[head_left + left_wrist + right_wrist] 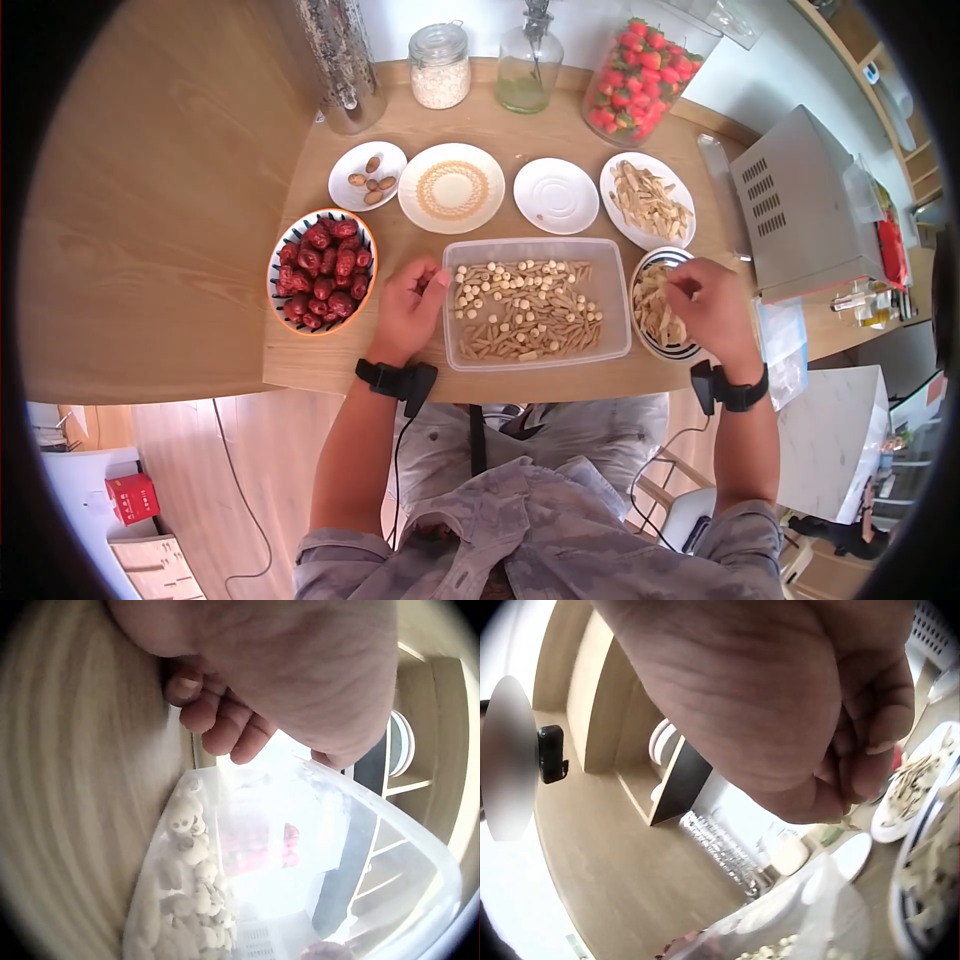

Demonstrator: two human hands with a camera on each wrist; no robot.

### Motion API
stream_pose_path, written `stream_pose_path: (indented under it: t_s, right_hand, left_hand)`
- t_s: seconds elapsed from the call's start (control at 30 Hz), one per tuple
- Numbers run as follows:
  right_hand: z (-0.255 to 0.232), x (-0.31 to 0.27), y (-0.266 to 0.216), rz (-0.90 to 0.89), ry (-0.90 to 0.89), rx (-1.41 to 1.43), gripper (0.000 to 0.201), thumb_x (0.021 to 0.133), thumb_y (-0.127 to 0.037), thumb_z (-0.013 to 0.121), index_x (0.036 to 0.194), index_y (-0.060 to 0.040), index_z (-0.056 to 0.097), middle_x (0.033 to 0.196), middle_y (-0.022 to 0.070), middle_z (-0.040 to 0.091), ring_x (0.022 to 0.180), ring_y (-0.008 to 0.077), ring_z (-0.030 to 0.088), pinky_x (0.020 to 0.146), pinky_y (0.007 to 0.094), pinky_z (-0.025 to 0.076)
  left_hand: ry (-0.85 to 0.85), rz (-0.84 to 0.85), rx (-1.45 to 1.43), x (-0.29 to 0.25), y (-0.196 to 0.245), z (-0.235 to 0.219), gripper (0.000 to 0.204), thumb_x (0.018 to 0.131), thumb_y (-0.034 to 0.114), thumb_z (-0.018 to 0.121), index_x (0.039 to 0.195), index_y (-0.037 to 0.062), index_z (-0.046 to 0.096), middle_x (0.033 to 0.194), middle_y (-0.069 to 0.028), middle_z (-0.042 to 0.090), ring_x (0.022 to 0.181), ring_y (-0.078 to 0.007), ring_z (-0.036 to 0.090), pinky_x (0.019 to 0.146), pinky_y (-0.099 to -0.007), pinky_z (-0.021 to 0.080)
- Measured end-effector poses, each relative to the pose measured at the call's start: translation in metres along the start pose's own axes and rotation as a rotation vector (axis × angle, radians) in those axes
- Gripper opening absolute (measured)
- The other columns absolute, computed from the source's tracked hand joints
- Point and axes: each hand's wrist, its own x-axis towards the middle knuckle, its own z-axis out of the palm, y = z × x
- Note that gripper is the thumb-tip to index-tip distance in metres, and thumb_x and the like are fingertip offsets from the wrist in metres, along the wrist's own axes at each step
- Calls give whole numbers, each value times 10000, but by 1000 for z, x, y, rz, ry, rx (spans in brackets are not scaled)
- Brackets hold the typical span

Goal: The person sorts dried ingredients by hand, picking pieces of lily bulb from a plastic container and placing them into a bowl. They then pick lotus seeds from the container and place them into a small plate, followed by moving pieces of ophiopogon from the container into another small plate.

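My left hand (408, 310) is at the left side of a clear plastic container (537, 366), its fingers loosely curled and its thumb right at the rim. In the left wrist view the fingers (217, 727) lie outside the container wall. Inside are round cream lotus seeds (520, 283) and slim tan dried pieces (485, 340). Over a blue-striped bowl (672, 350) of pale dried slices (650, 300) is my right hand (712, 300), thumb and fingers pinched together. A thin pale bit (847, 824) shows at its fingertips in the right wrist view.
Red dates fill a bowl (370, 270) at left. Behind stand a plate of brown nuts (373, 184), a patterned plate (485, 215), a white saucer (555, 180) and a plate of dried strips (650, 200). Jars, a strawberry-filled container (640, 85) and a grey appliance (800, 200) surround them.
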Motion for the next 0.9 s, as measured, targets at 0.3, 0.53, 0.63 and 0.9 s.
stream_pose_path:
  t_s: [0.3,0.53,0.63,0.9]
  right_hand:
    - [-4,-25,36,127,63,-179,92,853,-51,748,931,-4,733,841,139,725,724,268,717,657,357,558]
    - [30,-5,-46,-292,-335,51,102,858,-25,757,949,-56,723,858,112,704,741,294,689,672,377,552]
    - [57,10,-60,-365,-495,-35,82,870,-100,755,938,-86,714,855,121,698,777,346,686,693,431,550]
    - [105,32,-62,-349,-750,-269,168,834,-174,754,856,-30,670,797,194,695,835,431,693,740,541,531]
  left_hand:
    - [-22,-48,-26,-1,-5,-2,205,1036,173,671,949,-10,641,775,0,613,716,-60,529,635,-256,454]
    - [-14,-54,-32,1,-1,-1,193,1024,164,681,972,-20,648,790,-8,629,725,-69,550,653,-255,469]
    - [-23,-70,-51,2,-1,-2,185,1017,156,687,973,-20,647,792,-11,631,727,-72,553,653,-258,471]
    - [-50,-85,-73,2,3,-5,159,996,140,712,966,-3,650,781,-1,620,712,-68,536,636,-249,459]
